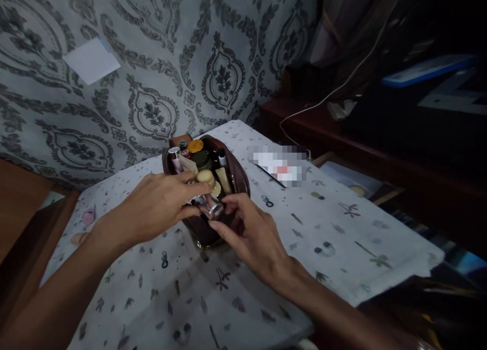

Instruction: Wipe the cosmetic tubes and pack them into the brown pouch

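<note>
Over patterned cloth (pixel 228 274), half-curled hands (pixel 160 203) (pixel 258 228) grip silvery container (pixel 211 207)

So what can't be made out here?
All in the head view:
Silver item: partly behind left hand.
Bottom of bag: hidden by its contents.
Phone screen: pixelated.
Any writing on jars: too small, blurred.
Right forearm: cut off by bottom edge.

Head view over a patterned tabletop
One camera is looking forward and down from the wearer's head, facing table (pixel 327 233) and wall (pixel 190 50) closely.
</note>
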### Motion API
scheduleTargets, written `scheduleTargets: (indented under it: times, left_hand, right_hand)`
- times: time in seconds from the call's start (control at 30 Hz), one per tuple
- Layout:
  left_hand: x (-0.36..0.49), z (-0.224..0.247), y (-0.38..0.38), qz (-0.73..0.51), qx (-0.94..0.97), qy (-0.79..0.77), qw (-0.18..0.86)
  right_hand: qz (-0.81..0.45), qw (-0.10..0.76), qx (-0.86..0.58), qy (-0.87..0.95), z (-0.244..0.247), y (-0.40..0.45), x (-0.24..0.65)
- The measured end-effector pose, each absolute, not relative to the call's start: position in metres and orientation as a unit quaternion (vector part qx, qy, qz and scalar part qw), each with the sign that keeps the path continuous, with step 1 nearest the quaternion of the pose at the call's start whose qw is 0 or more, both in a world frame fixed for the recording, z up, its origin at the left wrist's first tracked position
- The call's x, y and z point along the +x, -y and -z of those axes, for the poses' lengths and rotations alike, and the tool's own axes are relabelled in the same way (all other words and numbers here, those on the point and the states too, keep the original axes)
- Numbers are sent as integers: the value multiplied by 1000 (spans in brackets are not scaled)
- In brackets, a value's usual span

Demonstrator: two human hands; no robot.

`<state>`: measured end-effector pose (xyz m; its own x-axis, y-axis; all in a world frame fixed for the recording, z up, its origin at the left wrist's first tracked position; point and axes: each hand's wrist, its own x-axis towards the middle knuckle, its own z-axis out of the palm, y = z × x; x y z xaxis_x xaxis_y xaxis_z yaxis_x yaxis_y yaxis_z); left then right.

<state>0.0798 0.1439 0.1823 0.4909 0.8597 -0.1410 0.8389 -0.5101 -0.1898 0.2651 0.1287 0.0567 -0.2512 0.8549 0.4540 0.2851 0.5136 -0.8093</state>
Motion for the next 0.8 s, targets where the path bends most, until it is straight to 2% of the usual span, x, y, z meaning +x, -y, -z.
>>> scheduleTargets:
  times: [0.2,0.43,0.67,0.8]
  left_hand:
    - [94,-185,-139,-174,-842,502,92]
    - [96,-185,-135,-192,-850,476,120]
    - [87,-183,-136,-150,-860,479,93]
    - [82,-182,-137,-130,-864,480,82]
  right_hand:
    - [-371,510,-385,674,-46,-123,266]
    - [-327,561,-299,699,-51,-126,265]
    - [-296,529,-304,735,-59,-141,268]
    - [-288,454,-306,785,-75,-153,273]
